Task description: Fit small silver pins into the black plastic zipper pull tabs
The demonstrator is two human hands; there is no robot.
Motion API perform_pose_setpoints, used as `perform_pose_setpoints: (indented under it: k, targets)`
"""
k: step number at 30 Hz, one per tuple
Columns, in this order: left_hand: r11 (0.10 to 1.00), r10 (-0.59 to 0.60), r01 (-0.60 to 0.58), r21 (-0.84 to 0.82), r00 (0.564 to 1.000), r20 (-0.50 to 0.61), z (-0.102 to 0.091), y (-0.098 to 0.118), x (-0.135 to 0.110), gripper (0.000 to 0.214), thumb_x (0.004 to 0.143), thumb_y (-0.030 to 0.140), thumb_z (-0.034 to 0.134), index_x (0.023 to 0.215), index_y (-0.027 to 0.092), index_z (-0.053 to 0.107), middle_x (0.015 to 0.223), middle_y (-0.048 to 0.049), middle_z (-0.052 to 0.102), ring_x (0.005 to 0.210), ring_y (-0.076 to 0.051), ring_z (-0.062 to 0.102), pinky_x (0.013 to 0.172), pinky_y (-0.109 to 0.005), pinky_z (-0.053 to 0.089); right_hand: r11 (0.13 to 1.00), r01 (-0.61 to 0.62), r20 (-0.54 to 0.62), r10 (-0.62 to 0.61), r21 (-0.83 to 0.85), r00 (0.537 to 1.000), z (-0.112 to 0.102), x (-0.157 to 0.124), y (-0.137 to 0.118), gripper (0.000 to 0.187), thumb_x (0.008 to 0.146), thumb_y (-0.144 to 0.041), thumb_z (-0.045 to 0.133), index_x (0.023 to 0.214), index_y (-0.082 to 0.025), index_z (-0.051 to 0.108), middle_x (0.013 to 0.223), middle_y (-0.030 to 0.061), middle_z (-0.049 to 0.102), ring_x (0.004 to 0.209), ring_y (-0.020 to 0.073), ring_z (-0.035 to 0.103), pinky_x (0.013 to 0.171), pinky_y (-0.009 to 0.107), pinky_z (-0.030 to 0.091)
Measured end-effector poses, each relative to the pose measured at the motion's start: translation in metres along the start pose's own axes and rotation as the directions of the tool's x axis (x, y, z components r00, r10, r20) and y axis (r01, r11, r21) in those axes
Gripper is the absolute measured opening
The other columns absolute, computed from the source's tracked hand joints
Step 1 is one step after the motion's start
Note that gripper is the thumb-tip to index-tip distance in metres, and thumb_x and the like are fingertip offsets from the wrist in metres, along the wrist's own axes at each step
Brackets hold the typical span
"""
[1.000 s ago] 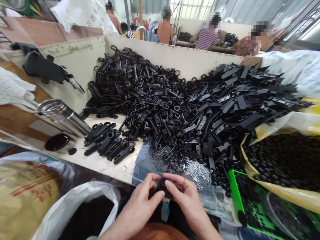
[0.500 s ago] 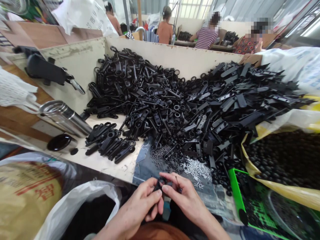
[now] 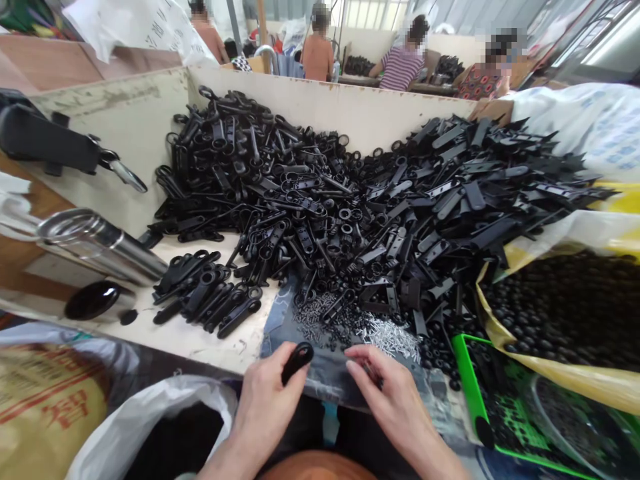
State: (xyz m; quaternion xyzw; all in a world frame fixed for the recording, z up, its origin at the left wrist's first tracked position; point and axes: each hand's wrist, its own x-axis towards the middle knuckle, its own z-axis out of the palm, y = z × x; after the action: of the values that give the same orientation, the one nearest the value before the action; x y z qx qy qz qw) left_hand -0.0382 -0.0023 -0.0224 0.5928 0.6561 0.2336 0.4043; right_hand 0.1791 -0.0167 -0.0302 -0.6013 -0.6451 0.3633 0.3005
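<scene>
left hand (image 3: 265, 407) pinches black plastic clip (image 3: 297, 363); right hand (image 3: 395, 400) curled, pinch unclear, just below silver pins (image 3: 390, 337); seemingly assembly, pin fitting next.

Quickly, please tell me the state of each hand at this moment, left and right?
Left hand: closed, holding a black plastic part.
Right hand: fingers curled; cannot tell if it holds anything.

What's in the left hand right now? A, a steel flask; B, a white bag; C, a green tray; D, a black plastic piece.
D. The left hand pinches a black plastic piece between thumb and fingers.
</scene>
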Motion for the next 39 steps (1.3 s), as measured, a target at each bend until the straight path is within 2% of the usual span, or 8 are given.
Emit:
perform_pose_setpoints:
  k: [6,12,18,21,24,29,33,39]
  targets:
    - [0.912,0.189,-0.189,0.364,0.981,0.038,0.028,0.013,0.022,0.020,0.089,0.013,0.053,0.089,0.024,0.069,0.075,-0.0072,0.076,0.069,-0.026,0.072,0.061,-0.031,0.031,0.997,0.059,-0.011,-0.059,-0.041,0.998,0.000,0.015,-0.001,0.015,0.099,-0.029,0.054,0.097,-0.022,0.067,0.080,0.0021,0.069,0.068,0.0186,0.064,0.069,0.028,0.051]
    - [0.902,0.224,-0.225,0.368,0.974,0.044,0.025,0.000,0.024,0.018,0.092,0.016,0.050,0.081,0.024,0.062,0.073,-0.0060,0.073,0.069,-0.024,0.071,0.061,-0.030,0.032,0.964,0.194,0.046,-0.189,-0.181,0.981,0.015,0.026,0.002,0.017,0.101,-0.019,0.052,0.100,-0.022,0.068,0.093,0.0039,0.069,0.080,0.0180,0.069,0.071,0.026,0.051]
    - [0.914,0.260,-0.247,0.322,0.966,0.000,0.023,-0.012,0.021,0.020,0.093,0.021,0.041,0.081,0.024,0.057,0.070,-0.0035,0.068,0.068,-0.024,0.068,0.062,-0.030,0.036,0.868,0.244,0.066,-0.240,-0.432,0.969,0.029,0.038,0.008,0.018,0.101,-0.018,0.054,0.099,-0.023,0.071,0.092,0.0036,0.068,0.072,0.0160,0.070,0.060,0.022,0.047]
    - [0.963,0.190,-0.182,0.198,0.982,-0.021,0.019,-0.011,0.021,0.020,0.095,0.029,0.045,0.082,0.023,0.059,0.068,-0.0007,0.065,0.065,-0.021,0.063,0.063,-0.029,0.038,0.912,0.241,0.029,-0.246,-0.332,0.969,0.028,0.038,0.003,0.018,0.100,-0.016,0.054,0.099,-0.022,0.071,0.092,0.0042,0.067,0.074,0.0165,0.069,0.063,0.023,0.048]
    - [0.990,0.066,-0.067,-0.127,0.998,-0.008,0.013,-0.005,0.022,0.021,0.092,0.038,0.056,0.082,0.021,0.064,0.073,-0.0007,0.066,0.070,-0.019,0.059,0.064,-0.027,0.040,0.967,0.245,-0.025,-0.247,-0.076,0.969,0.023,0.036,-0.007,0.018,0.100,-0.016,0.054,0.097,-0.022,0.071,0.090,0.0036,0.066,0.077,0.0166,0.065,0.068,0.024,0.049]
    - [0.798,-0.142,0.192,-0.571,0.981,0.131,0.009,0.010,0.014,0.036,0.080,0.051,0.073,0.086,0.016,0.067,0.055,0.0088,0.041,0.047,-0.007,0.029,0.046,-0.021,0.022,0.955,0.246,-0.060,-0.239,0.164,0.969,0.017,0.029,-0.021,0.015,0.099,-0.020,0.059,0.096,-0.024,0.073,0.085,0.0011,0.064,0.070,0.0149,0.058,0.064,0.024,0.045]
    - [0.680,-0.197,0.248,-0.690,0.968,0.153,0.011,0.019,0.007,0.045,0.072,0.056,0.081,0.084,0.015,0.067,0.056,0.0098,0.039,0.047,-0.004,0.022,0.044,-0.019,0.014,0.940,0.270,-0.075,-0.260,0.207,0.963,0.019,0.027,-0.024,0.015,0.099,-0.020,0.060,0.097,-0.024,0.074,0.084,0.0007,0.064,0.070,0.0144,0.056,0.063,0.024,0.043]
    - [0.613,-0.222,0.268,-0.743,0.961,0.164,0.013,0.020,0.003,0.047,0.068,0.056,0.085,0.082,0.015,0.068,0.059,0.0086,0.042,0.045,-0.003,0.022,0.043,-0.019,0.013,0.932,0.296,-0.091,-0.283,0.211,0.955,0.020,0.024,-0.021,0.015,0.099,-0.020,0.060,0.097,-0.023,0.074,0.084,0.0014,0.063,0.071,0.0149,0.057,0.063,0.024,0.044]
